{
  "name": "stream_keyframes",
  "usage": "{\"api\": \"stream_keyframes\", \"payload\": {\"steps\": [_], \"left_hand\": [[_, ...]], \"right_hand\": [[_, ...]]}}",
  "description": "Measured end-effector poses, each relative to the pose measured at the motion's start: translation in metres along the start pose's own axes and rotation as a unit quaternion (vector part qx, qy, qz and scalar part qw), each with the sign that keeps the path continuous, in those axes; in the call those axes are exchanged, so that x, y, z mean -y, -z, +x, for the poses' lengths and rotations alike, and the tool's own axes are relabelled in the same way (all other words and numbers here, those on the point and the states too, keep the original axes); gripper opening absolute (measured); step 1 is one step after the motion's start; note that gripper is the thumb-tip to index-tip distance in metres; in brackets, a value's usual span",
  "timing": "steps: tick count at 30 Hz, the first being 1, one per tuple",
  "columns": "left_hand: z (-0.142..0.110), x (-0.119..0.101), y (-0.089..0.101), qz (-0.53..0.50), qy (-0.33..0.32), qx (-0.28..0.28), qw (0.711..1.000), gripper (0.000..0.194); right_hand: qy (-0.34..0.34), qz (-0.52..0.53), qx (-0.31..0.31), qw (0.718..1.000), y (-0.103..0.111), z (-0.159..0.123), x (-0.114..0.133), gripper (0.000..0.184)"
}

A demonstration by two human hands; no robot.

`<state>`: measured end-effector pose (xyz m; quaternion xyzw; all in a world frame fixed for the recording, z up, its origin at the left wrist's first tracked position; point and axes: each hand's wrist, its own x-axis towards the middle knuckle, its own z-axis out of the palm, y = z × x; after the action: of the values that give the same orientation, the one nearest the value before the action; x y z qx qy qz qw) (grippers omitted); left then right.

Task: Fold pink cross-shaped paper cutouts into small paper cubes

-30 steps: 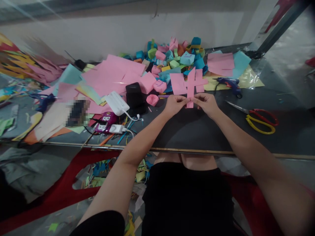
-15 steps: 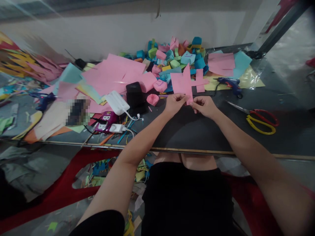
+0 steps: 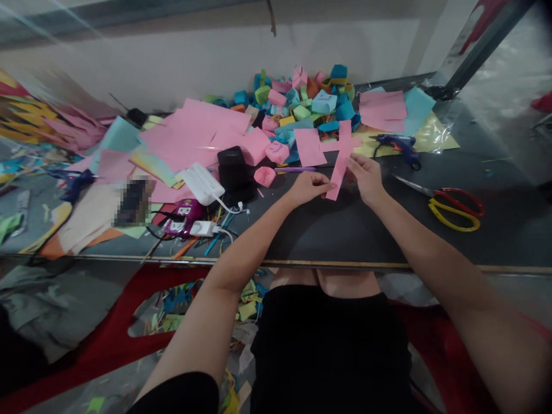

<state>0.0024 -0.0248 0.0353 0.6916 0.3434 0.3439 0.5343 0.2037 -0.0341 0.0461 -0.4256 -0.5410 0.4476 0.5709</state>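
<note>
Right hand (image 3: 366, 177) now higher along pink strip (image 3: 340, 165)

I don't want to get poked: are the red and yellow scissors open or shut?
The scissors look shut: their blades lie together in one narrow point.

Pink strip (image 3: 340, 164): smooth matt paper. Folded boxes (image 3: 324, 103): creased matt paper. Scissors (image 3: 432, 196): metal blades, smooth plastic handles. Tabletop (image 3: 345, 236): smooth, faint sheen. Glue gun (image 3: 399, 145): hard plastic. Clear sheet (image 3: 451, 112): glossy crinkled plastic film. Black garment (image 3: 328, 345): matt cloth.
</note>
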Motion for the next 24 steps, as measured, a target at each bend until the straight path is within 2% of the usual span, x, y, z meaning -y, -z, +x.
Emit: {"api": "stream_keyframes", "payload": {"steps": [4,6,10,16,19,24], "left_hand": [[-0.002,-0.002,-0.005,0.008,-0.011,0.037,0.999,0.053],[-0.001,-0.002,-0.007,-0.008,-0.030,0.008,0.999,0.055],[0.001,0.002,-0.007,-0.035,-0.063,-0.087,0.994,0.057],[0.002,0.010,-0.008,-0.011,-0.097,-0.151,0.984,0.036],[0.001,0.009,-0.008,-0.016,-0.093,-0.167,0.981,0.030],[0.000,0.002,-0.007,-0.056,-0.077,-0.147,0.984,0.031]], "right_hand": [[0.030,-0.015,-0.047,0.998,0.004,0.001,-0.002,0.062],[0.029,-0.030,-0.034,0.999,0.002,-0.002,0.002,0.061],[0.034,-0.066,0.020,0.997,-0.005,-0.010,0.013,0.056],[0.053,-0.087,0.056,0.993,-0.006,-0.013,0.020,0.049],[0.055,-0.099,0.062,0.992,-0.005,-0.014,0.017,0.043],[0.070,-0.139,0.036,0.987,-0.004,-0.015,0.013,0.034]]}}
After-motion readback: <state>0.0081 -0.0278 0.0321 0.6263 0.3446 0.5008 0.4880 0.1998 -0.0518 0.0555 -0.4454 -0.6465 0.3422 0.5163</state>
